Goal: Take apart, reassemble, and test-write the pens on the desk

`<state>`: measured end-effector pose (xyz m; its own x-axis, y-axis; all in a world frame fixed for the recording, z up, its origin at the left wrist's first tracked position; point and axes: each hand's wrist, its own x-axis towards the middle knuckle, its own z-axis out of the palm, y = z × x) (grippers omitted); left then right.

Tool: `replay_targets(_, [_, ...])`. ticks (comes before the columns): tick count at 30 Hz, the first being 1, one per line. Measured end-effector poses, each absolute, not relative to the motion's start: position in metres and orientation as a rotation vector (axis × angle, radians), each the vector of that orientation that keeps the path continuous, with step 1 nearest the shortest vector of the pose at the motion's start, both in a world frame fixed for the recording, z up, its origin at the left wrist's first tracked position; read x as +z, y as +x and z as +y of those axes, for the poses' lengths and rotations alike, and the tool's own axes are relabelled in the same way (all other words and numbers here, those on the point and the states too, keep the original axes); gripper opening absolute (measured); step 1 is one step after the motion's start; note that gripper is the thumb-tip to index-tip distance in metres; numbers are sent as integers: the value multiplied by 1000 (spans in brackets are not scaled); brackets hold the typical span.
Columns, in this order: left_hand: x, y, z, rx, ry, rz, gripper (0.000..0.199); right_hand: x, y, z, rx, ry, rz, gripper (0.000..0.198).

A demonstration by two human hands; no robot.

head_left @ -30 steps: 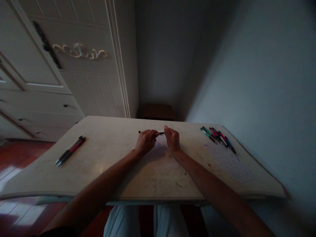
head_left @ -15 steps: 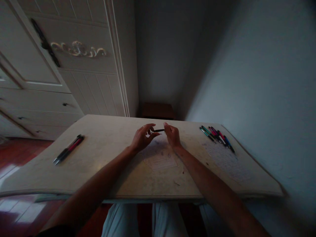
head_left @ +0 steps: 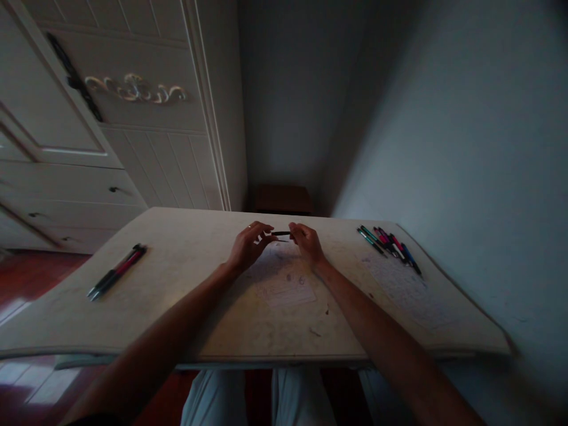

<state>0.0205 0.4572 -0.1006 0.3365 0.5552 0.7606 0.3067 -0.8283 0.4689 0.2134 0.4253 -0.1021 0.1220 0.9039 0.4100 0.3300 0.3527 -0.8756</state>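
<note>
A short dark pen or pen part is held level between my two hands, above the table's far middle. My left hand has its thumb and fingertips closed in a pinch at the left end. A very thin dark sliver sticks out by the left thumb; what it is I cannot make out. My right hand grips the right end, its thumb and fingers curled. Below the hands lies a sheet of paper with handwriting and small drawings.
Two thick pens, black with red and grey, lie at the table's left. Several coloured pens sit in a cluster at the right, above another written sheet. Small bits dot the table. A wall borders the right.
My right hand's fingers have shifted on the pen, and more of its dark length shows between the hands. The whole view has moved slightly, with both hands a little further left.
</note>
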Motion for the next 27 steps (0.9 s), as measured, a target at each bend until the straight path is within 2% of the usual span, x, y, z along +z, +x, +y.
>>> replay_targets(4, [-103, 18, 460, 1451, 2395, 777, 20, -103, 215, 426, 640, -1189, -1469, 51])
replay_targets(10, [-103, 14, 463, 1475, 2420, 869, 23, -108, 216, 431, 682, -1084, -1497, 34])
replay_targets(15, [-103, 14, 466, 1465, 2406, 922, 20, -117, 221, 439, 776, -1051, -1487, 55])
replay_targets(18, [-103, 13, 466, 1477, 2366, 953, 18, -117, 224, 439, 774, -1079, -1477, 48])
replay_targets(22, [-104, 13, 467, 1467, 2358, 965, 16, -110, 223, 433, 757, -1134, -1519, 54])
replay_targets(27, [-105, 13, 468, 1462, 2375, 942, 16, -108, 221, 432, 760, -1099, -1573, 47])
